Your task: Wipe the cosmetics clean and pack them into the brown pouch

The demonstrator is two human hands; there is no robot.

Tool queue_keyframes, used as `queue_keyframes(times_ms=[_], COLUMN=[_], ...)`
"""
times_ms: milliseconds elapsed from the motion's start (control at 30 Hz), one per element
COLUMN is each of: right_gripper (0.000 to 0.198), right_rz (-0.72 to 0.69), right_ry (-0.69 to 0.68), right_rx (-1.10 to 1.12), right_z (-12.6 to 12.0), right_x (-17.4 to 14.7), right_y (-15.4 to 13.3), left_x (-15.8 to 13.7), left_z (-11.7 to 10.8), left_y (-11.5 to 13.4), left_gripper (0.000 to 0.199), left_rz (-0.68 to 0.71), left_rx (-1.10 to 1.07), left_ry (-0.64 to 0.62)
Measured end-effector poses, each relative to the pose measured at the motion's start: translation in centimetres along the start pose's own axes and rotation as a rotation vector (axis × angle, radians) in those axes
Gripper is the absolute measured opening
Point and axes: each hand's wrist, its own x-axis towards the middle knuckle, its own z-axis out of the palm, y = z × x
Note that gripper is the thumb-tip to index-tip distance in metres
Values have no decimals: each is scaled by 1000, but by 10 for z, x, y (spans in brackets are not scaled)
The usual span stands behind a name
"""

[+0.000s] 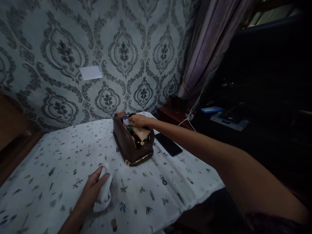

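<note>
A dark brown zippered bag (124, 139) stands unzipped on the patterned white cloth. My right hand (137, 120) reaches into its top, fingers bent down among the contents; what they touch or hold is hidden. Inside the bag I see a tan paper-like piece (141, 133), a bit of green, and something blue near the far end. A gold zipper (140, 160) runs along the bag's near lower edge. At the lower left, my left hand (94, 183) is closed around a crumpled white cloth (104, 191), held just over or against the table.
The printed white tablecloth (136, 201) covers the surface. A black phone (169, 144) lies right of the bag. White cables (195, 109) hang beside the curtain (203, 42). A white card (91, 72) is on the wall. A brown box-like object (12, 123) stands at left.
</note>
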Motion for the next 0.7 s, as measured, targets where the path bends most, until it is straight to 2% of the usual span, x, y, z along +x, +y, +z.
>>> queue_keyframes(times_ms=[100,267,467,700], right_gripper=[30,30,25,22], right_rz=[41,130,135,167], right_ry=[53,107,83,22], right_rx=[-19,-52,-56,20], right_z=[4,8,-1,-6], right_x=[-7,-26,-45,-45], right_y=[-2,-9,-12,-15], left_x=[-1,-1,-2,0], left_z=[0,-2,-1,-1], left_y=[1,3,3,-2], left_gripper=[57,50,56,60], left_rz=[-13,0,0,-15], left_rx=[-7,-8,-17,-14], left_ry=[-68,-51,-55,-19])
